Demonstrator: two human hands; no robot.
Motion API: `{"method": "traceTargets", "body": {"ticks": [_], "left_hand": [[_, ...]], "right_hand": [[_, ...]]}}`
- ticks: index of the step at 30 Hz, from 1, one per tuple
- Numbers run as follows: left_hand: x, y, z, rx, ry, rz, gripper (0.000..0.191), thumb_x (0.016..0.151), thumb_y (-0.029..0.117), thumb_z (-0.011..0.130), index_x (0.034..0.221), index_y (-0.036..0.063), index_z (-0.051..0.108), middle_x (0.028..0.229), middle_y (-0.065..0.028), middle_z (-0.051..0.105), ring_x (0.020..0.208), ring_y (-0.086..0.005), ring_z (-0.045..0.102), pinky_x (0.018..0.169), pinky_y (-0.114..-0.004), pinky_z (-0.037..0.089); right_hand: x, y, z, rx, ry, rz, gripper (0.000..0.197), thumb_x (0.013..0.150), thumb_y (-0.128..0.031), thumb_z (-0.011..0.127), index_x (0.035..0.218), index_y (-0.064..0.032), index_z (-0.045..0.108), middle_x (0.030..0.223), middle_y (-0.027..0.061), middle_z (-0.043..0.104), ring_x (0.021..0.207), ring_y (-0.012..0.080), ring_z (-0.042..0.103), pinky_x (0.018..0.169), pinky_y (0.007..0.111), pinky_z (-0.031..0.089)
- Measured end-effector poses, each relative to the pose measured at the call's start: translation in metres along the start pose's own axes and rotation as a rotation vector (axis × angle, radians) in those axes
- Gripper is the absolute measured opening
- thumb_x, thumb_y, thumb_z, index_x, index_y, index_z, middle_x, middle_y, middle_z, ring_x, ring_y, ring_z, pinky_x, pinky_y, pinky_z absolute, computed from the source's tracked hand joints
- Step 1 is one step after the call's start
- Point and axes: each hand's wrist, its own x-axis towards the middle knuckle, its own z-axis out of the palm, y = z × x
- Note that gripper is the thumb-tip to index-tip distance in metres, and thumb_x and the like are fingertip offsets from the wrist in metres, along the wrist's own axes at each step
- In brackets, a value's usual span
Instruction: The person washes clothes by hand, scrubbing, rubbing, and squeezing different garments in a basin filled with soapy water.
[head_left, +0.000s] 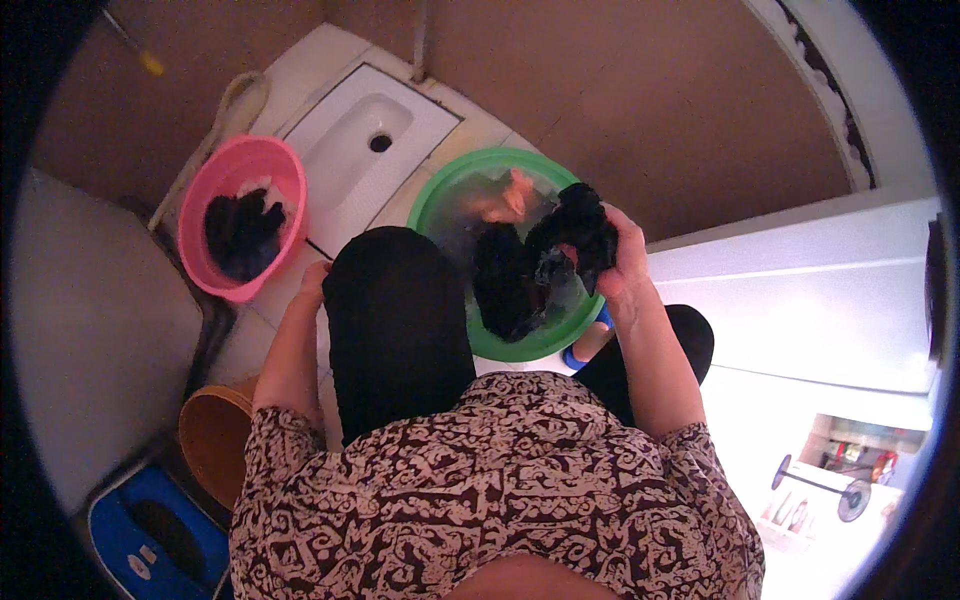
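A wet black cloth (574, 232) is bunched in my right hand (628, 251) over the right side of a green basin (442, 176). Its lower part hangs down to another dark mass of cloth (502, 289) in the cloudy water; I cannot tell whether they are one piece. An orange cloth (514, 196) lies partly under the water at the basin's far side. My left hand (316, 277) is beside my left knee (397, 270), which hides most of its fingers. Whether it holds anything is not visible.
A pink basin (300, 187) with dark cloth (244, 225) inside stands at the left, beside a white squat toilet (330, 187). A pale hose (225, 112) runs behind it. An orange-brown bucket (214, 435) and a blue plastic object (142, 510) are at lower left. Brown walls (637, 97) enclose the far side.
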Motion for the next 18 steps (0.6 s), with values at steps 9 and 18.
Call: {"method": "traceTargets", "body": {"ticks": [9, 18], "left_hand": [[-0.055, 0.318, -0.112, -1.113, -0.179, 0.2, 0.021, 0.088, 0.026, 0.061, 0.089, 0.0049, 0.058, 0.07, 0.0004, 0.052, 0.057, -0.0085, 0.048, 0.05, -0.022, 0.039], [-0.124, 0.484, 0.001, -0.142, 0.152, 1.055, 0.031, 0.085, 0.029, 0.06, 0.072, 0.0014, 0.061, 0.068, -0.0204, 0.058, 0.062, -0.0369, 0.055, 0.056, -0.042, 0.043]], "right_hand": [[0.0, -0.013, 0.015, 0.258, -0.105, 0.09, 0.037, 0.089, -0.034, 0.044, 0.109, -0.0045, 0.055, 0.106, 0.0127, 0.061, 0.09, 0.0305, 0.058, 0.072, 0.041, 0.049], [0.053, 0.031, 0.019, 0.471, -0.055, -0.021, 0.035, 0.095, -0.036, 0.041, 0.103, -0.0061, 0.055, 0.101, 0.0109, 0.06, 0.095, 0.0268, 0.055, 0.086, 0.042, 0.046]]}}
